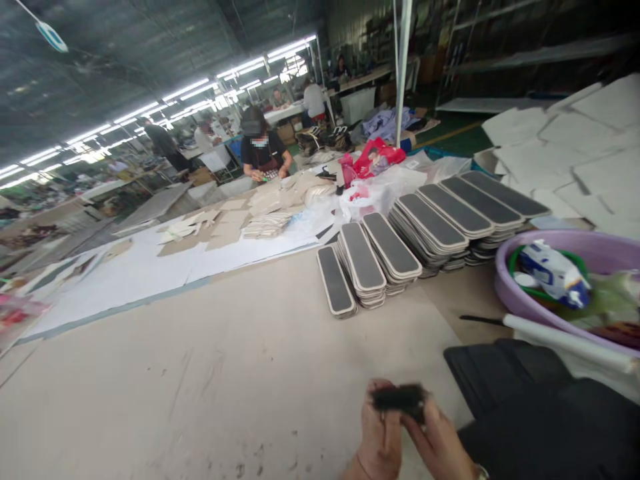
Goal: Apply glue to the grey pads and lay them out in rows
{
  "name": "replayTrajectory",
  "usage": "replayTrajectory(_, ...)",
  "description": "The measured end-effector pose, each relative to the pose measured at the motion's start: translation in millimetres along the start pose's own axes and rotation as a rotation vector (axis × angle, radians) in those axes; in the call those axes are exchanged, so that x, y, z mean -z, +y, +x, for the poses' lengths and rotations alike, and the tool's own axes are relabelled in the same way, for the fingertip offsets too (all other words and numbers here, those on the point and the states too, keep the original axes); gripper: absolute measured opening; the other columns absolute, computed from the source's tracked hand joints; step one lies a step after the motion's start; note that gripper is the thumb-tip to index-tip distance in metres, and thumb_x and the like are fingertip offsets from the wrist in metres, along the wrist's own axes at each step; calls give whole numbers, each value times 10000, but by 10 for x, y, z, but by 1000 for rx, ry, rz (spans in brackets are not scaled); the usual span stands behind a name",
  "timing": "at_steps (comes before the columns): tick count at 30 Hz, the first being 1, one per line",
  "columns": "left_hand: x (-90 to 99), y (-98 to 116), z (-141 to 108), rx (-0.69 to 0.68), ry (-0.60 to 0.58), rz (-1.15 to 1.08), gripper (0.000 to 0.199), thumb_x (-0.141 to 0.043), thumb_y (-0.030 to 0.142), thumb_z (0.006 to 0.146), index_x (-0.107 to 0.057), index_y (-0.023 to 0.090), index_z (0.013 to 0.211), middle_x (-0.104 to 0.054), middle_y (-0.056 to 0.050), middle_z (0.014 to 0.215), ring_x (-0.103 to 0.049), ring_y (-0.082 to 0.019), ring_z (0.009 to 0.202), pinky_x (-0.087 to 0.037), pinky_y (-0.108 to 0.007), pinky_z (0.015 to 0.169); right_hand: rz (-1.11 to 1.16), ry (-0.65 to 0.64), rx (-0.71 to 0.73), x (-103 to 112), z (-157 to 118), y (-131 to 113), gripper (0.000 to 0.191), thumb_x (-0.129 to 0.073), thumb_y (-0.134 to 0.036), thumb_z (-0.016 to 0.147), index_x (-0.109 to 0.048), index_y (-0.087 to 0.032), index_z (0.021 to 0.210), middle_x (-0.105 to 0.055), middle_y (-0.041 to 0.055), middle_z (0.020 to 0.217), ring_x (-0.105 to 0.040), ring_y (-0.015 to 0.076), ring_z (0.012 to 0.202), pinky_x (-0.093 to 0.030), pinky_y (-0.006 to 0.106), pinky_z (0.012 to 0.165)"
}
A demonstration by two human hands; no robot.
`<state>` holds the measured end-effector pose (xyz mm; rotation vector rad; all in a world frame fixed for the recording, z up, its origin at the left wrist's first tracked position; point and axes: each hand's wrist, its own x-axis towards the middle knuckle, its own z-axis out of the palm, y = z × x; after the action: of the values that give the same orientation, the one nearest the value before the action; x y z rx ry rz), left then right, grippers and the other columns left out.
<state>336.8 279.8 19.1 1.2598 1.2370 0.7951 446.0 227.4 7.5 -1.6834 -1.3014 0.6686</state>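
Observation:
At the lower right of the head view, my left hand [379, 430] and my right hand [440, 437] are close together above the table. Between them they grip a small dark rectangular object [399, 398], blurred, so its kind is unclear. The fingers of both hands close on its two ends. Beyond them on the table stand stacks of long rounded panels [361, 257], dark grey with pale borders. To the right of my right hand lie several black flat sheets [515, 380], partly overlapping.
A purple basin [505, 283] with a blue-and-white packet [553, 270] stands at the right. A white roll [565, 343] lies in front of it. Pale cut sheets [580, 143] are piled behind. Across the brown tabletop [225, 353], a masked co-worker [265, 150] handles small items.

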Motion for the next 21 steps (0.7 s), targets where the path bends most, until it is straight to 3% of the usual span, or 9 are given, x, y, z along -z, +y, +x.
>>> replayTrajectory(2,200,193,79,-28,71,-5,358,-468,472,859,-572,191,1055,-657,-105,1030,-595,-231,1013,-480,-358,926,87,-108,8,-52,70,-149,387,-502,-351,857,-441,-230,1220,-657,97,1080,-658,216,946,-553,315,791)
replayTrajectory(4,420,468,263,-8,130,-52,388,-456,474,874,-552,176,1102,-665,-90,1039,-611,-212,972,-502,-327,878,185,-195,-73,-126,209,-334,423,-515,-388,865,-430,-232,1249,-652,83,1103,-650,206,956,-540,315,825)
replayTrajectory(7,681,868,742,39,165,-103,370,-499,456,873,-572,153,1071,-686,-79,1011,-639,-194,891,-530,-299,804,345,-289,-248,-302,555,-589,329,-496,-486,861,-554,-219,1044,-680,44,907,-660,196,818,-557,307,728)
replayTrajectory(9,786,1038,1140,69,168,-131,351,-562,447,849,-597,144,1022,-702,-81,958,-655,-189,838,-545,-290,761,439,-285,-417,-452,846,-710,346,-498,-533,835,-555,-204,925,-663,35,807,-663,194,716,-558,283,578)
replayTrajectory(12,854,1138,1733,116,108,-225,348,-615,453,825,-609,143,982,-708,-70,837,-669,-179,746,-564,-303,715,466,-225,-533,-657,1295,-825,351,-457,-539,851,-509,-196,904,-636,20,745,-629,156,512,-492,239,397)
replayTrajectory(14,856,1154,2077,159,90,-235,361,-629,467,817,-606,132,951,-695,-65,762,-667,-175,689,-569,-318,694,473,-171,-557,-745,1554,-864,320,-475,-513,853,-489,-197,897,-625,10,705,-614,144,471,-479,224,372)
replayTrajectory(17,829,1167,2460,210,125,-156,382,-636,483,813,-592,117,912,-679,-68,713,-661,-173,641,-567,-321,670,506,-98,-580,-804,1828,-879,282,-523,-480,842,-486,-201,840,-620,10,642,-634,152,510,-526,232,436)
replayTrajectory(21,808,1155,2717,236,151,-7,391,-605,497,831,-583,116,919,-683,-83,737,-664,-183,649,-553,-306,638,550,-22,-600,-835,1976,-841,275,-564,-475,813,-504,-211,763,-625,14,611,-659,171,573,-566,256,531)
